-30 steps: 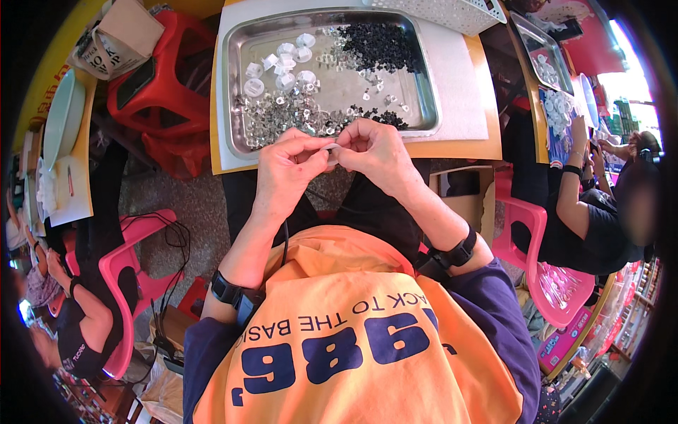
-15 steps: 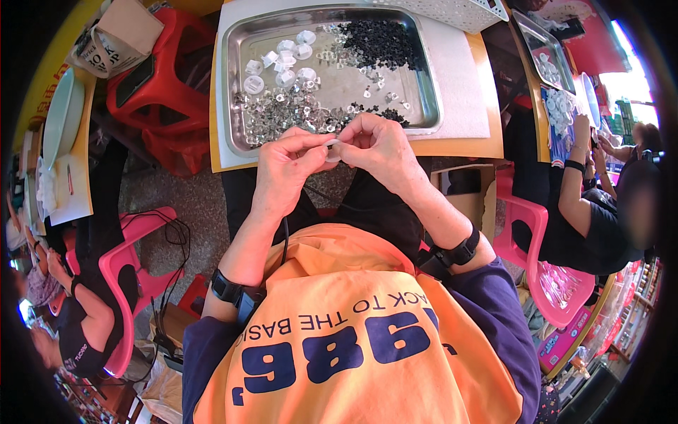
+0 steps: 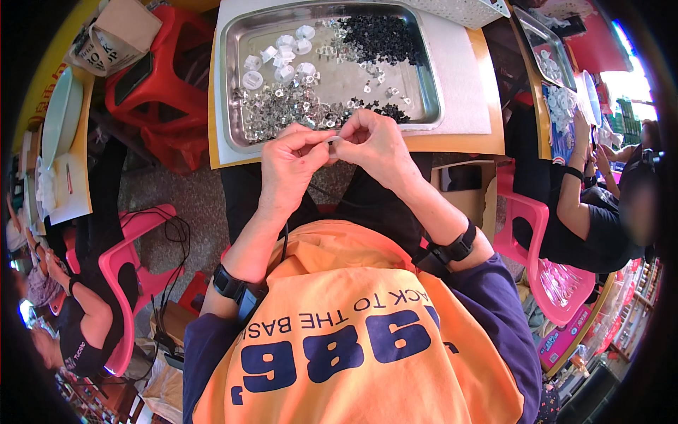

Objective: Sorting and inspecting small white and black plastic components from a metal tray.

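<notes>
Hands (image 3: 332, 152) lower, fingertips together

The near rim of the steel tray (image 3: 332, 141) in the upper middle of the frame is closed off by the left hand (image 3: 293, 166) and right hand (image 3: 374, 145), pressed together just before it. Bare metal is left at the tray's middle right, between the clear parts (image 3: 282, 106) and the black parts (image 3: 374, 39). Passage toward the upper left is blocked by a red stool (image 3: 152, 99), and toward the right by another person's arm (image 3: 575, 198).

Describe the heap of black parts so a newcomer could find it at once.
Start at the steel tray on the wooden table ahead of the hands. The black parts are heaped in its far right corner, dark against the clear caps and silvery bits to their left.
</notes>
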Available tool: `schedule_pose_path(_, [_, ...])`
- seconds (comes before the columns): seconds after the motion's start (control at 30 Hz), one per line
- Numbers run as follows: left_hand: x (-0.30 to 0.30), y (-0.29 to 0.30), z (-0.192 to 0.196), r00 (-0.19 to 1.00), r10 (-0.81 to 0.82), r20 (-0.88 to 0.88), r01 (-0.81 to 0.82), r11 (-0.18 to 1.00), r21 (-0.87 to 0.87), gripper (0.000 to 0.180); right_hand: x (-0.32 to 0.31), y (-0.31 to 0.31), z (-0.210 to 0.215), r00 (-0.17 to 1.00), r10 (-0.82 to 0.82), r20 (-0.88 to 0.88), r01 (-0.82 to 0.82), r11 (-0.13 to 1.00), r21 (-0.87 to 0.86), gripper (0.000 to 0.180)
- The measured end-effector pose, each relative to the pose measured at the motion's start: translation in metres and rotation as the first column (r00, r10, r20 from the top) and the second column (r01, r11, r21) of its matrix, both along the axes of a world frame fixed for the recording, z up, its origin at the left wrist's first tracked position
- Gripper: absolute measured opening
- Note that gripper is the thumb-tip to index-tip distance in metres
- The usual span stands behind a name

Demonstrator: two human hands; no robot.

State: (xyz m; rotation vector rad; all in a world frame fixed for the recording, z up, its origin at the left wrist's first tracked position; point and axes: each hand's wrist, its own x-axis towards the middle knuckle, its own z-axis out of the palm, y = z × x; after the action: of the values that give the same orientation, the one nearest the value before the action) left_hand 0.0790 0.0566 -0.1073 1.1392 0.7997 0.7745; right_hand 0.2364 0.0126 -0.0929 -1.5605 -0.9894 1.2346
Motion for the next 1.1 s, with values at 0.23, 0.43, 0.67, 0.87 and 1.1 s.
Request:
schedule_pose_path(0.23, [0.0,0.001,-0.005,0.993,0.03,-0.111,-0.019,0.994,0.104,0.017,0.0,0.004,-0.001,0.994,-0.003,0.113,0.002,1.0,0.013,0.024])
schedule_pose_path(0.43, [-0.004,0.008,0.01,0.991,-0.027,0.128,0.054,0.976,-0.21,0.021,0.011,0.004,-0.001,0.964,0.019,-0.264,-0.026,0.999,-0.024,0.018])
schedule_pose_path(0.67, [-0.013,0.014,0.024,0.948,-0.087,0.306,0.234,0.843,-0.485,0.027,0.016,0.003,0.01,0.86,-0.007,-0.51,-0.027,0.998,-0.059,0.017])
schedule_pose_path(0.87, [-0.014,0.013,0.025,0.95,-0.102,0.295,0.234,0.858,-0.457,0.027,0.015,0.002,0.01,0.904,0.021,-0.427,-0.044,0.998,-0.043,0.018])
schedule_pose_path(1.1, [-0.015,0.008,0.03,0.949,-0.151,0.276,0.253,0.888,-0.384,0.028,0.013,-0.002,0.011,0.924,0.035,-0.381,-0.052,0.998,-0.034,0.018])
